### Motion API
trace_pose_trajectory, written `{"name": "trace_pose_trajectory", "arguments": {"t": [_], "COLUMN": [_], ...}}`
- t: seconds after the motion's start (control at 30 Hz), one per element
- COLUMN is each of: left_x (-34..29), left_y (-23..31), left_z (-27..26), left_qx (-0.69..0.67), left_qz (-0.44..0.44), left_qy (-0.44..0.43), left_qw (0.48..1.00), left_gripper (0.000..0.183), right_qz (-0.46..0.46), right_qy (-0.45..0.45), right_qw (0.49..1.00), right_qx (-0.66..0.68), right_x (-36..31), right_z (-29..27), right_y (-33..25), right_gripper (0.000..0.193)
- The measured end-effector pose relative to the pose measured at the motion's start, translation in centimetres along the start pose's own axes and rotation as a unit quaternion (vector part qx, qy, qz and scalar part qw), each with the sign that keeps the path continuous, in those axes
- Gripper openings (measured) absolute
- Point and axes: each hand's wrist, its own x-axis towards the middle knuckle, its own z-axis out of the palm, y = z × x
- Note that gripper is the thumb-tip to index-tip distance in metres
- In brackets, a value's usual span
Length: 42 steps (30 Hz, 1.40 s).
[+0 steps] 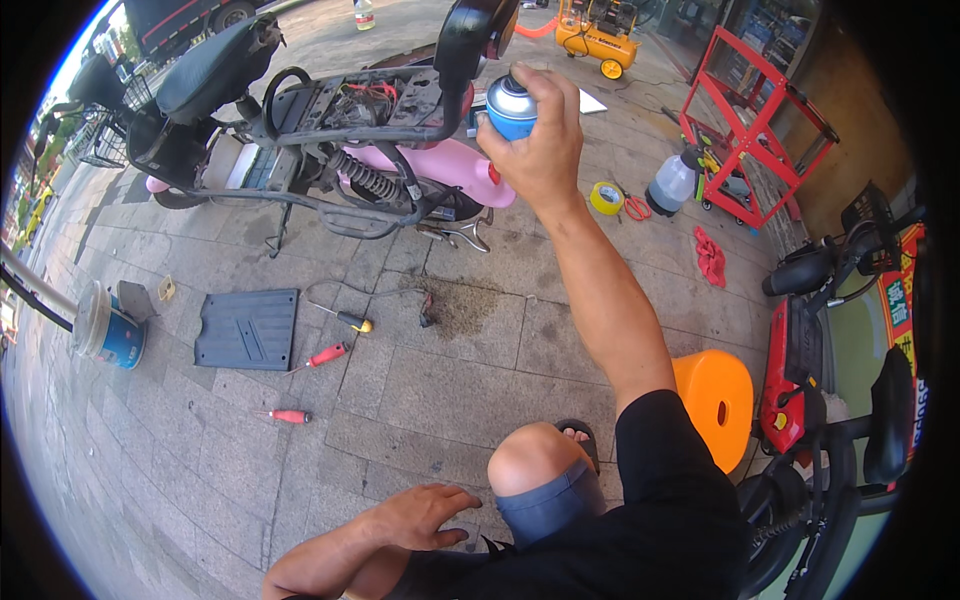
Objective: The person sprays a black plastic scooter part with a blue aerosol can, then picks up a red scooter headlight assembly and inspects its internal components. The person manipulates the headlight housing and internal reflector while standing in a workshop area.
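Note:
My right hand [552,150] is stretched out ahead, wrapped round a blue spray can [513,118] with a finger on its top. Just beyond and left of the can stands an electric scooter [400,118], its rear frame bare and wires showing. A pink body panel [452,170] curves below the frame, close to the shock absorber [372,176]. Low in the picture, my left hand [425,514] hovers by my bent knee, fingers loosely apart and holding nothing.
Screwdrivers [328,354] and a black floor panel [246,330] lie on the paving, left of a dark gritty patch [470,308]. A bucket [118,338] stands far left. Rightward are yellow tape [607,198], a pump sprayer [672,184], a red rack [742,115] and an orange stool [703,395].

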Motion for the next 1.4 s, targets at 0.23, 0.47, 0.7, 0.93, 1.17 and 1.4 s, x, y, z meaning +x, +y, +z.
{"name": "trace_pose_trajectory", "arguments": {"t": [0.23, 0.47, 0.7, 0.93, 1.17, 1.4], "left_x": [-0.03, 0.02, 0.09, 0.02, 0.09, 0.11], "left_y": [0.05, -0.07, -0.44, -0.48, -0.21, -0.09], "left_z": [-0.01, 0.21, 0.47, 0.59, 0.42, 0.3], "left_qx": [0.003, 0.007, 0.005, 0.003, 0.007, 0.005], "left_qz": [0.001, 0.006, 0.013, 0.014, 0.017, 0.013], "left_qy": [0.004, 0.013, 0.02, 0.025, 0.025, 0.019], "left_qw": [1.0, 1.0, 1.0, 1.0, 1.0, 1.0], "left_gripper": [0.054, 0.054, 0.054, 0.053, 0.052, 0.053], "right_qz": [0.021, 0.018, 0.013, 0.016, 0.014, 0.021], "right_qy": [-0.018, -0.013, -0.01, -0.008, -0.011, 0.003], "right_qw": [1.0, 1.0, 1.0, 1.0, 1.0, 1.0], "right_qx": [0.014, 0.018, 0.019, 0.015, 0.021, 0.018], "right_x": [-0.53, -0.26, 0.06, 0.03, 0.23, -0.08], "right_z": [-0.62, -0.61, -0.4, -0.29, -0.32, -0.34], "right_y": [-0.28, -0.21, -0.23, -0.16, -0.12, 0.07], "right_gripper": [0.071, 0.069, 0.069, 0.068, 0.069, 0.069]}}
